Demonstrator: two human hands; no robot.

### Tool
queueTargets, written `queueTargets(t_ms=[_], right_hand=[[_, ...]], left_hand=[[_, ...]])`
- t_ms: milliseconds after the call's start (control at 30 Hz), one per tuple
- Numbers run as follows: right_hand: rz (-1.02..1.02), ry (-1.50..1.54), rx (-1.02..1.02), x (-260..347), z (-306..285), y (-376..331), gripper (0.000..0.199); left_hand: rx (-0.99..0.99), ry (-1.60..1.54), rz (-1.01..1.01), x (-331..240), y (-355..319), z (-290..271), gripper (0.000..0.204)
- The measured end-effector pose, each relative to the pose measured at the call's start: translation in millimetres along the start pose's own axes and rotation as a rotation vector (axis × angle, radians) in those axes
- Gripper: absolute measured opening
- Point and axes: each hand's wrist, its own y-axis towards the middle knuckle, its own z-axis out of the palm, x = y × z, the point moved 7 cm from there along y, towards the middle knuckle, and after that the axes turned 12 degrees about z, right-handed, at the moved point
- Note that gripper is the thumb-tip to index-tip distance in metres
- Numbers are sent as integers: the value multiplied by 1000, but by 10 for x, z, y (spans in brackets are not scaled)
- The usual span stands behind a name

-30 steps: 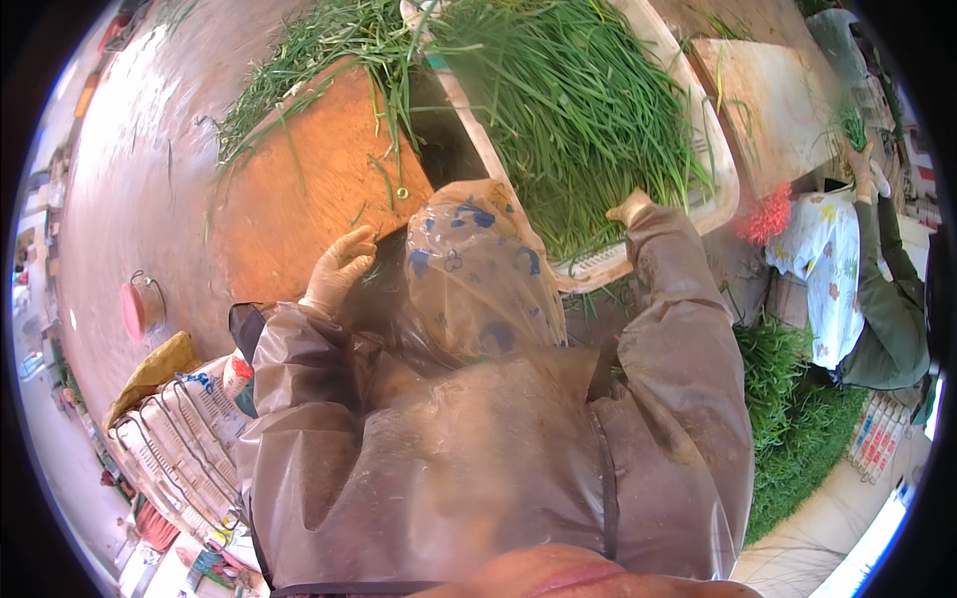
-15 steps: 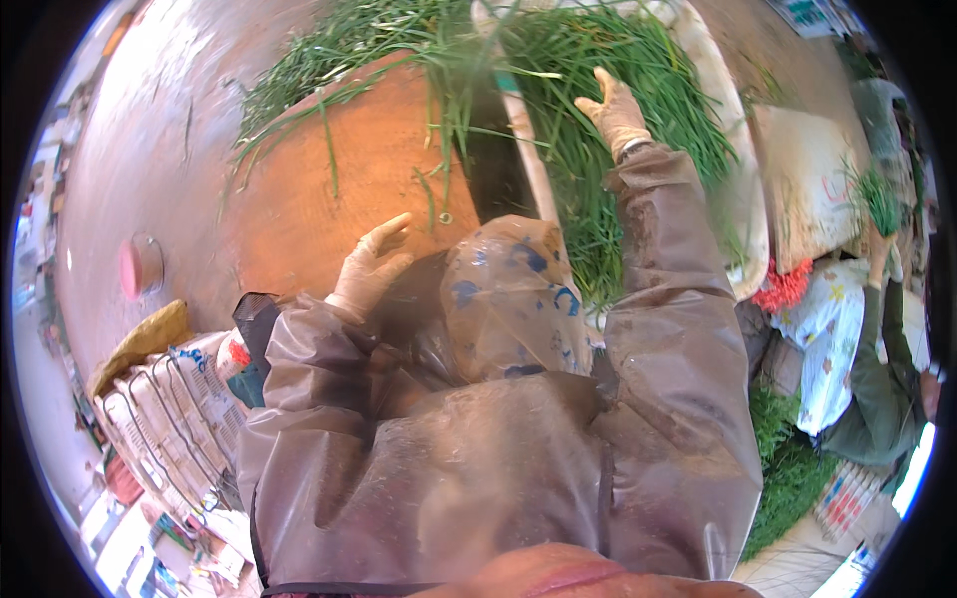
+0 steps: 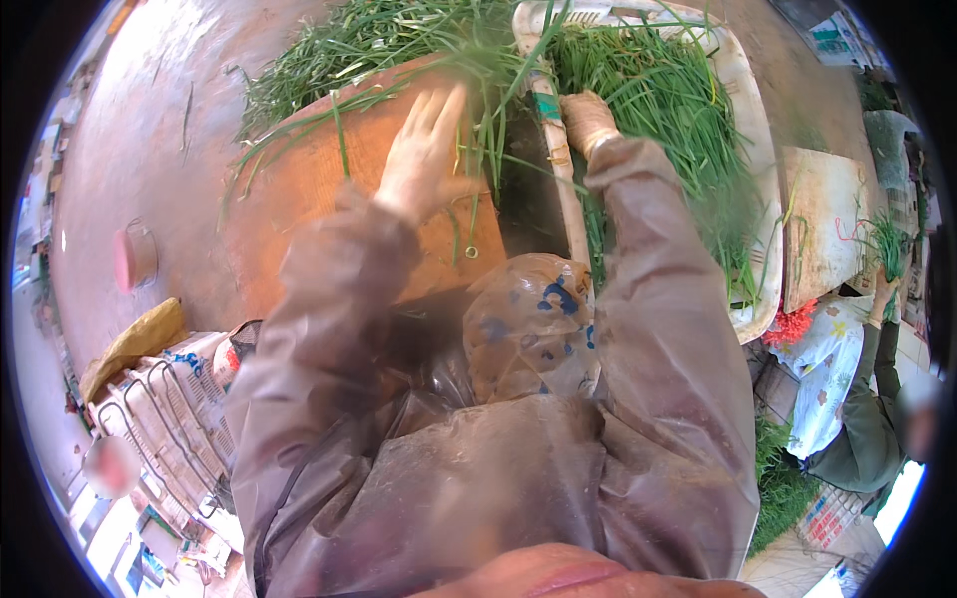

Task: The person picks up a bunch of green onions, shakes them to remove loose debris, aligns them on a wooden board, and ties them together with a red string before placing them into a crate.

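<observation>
My left hand (image 3: 427,149), in a pale glove, is held over an orange-brown board (image 3: 329,219). Its fingers are stretched out and hold nothing; a pile of long, thin green leaves like chives (image 3: 369,45) lies just beyond their tips. At the left rim of a white plastic tub (image 3: 768,189) is my right hand (image 3: 588,122), also gloved, with its fingers curled in. Whatever they close on is hidden. More of the green leaves (image 3: 663,90) fill the tub beside that hand. Some leaves hang over the board's far right corner.
A patterned plastic bag (image 3: 533,324) covers something in front of me. Left are a pink, round stool-like thing (image 3: 137,257) and a pale, slatted crate (image 3: 169,419). At right stand a worn board (image 3: 822,224) and another person (image 3: 867,419) with a bunch of greens (image 3: 885,244).
My left hand has moved forward and right over the board. My right hand has come from above the leaves to the tub's left rim, its spread fingers now curled.
</observation>
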Motion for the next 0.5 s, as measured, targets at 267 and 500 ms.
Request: queueTargets(t_ms=[267, 500], right_hand=[[-199, 191, -551, 783, -1061, -746, 30], [-243, 895, -755, 1262, -1944, -674, 38]], left_hand=[[140, -172, 127, 142, 966, 440, 108], [-118, -1122, -539, 2596, 659, -2, 89]])
